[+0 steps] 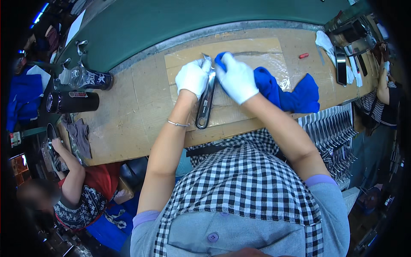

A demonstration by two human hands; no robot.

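My left hand (191, 78), in a white glove, is closed around the head end of an adjustable wrench (206, 103). Its dark handle, with a hole at the end, points down toward me, and a bit of the metal jaw shows above my fingers. Beside it my right hand (236, 79), also gloved in white, pinches a bunched part of a blue cloth (299, 95) close against the wrench head. The rest of that cloth trails to the right over the bench. My fingers partly hide the wrench head.
Tape-covered cardboard (267, 47) lies on the workbench (124, 124). At left are a clear bottle (79, 77), a black tumbler (72, 102) and a grey rag (79, 135). A red piece (303, 55) and a phone (341, 65) lie right. Several metal tools (329, 132) hang below. A co-worker (81, 188) sits left.
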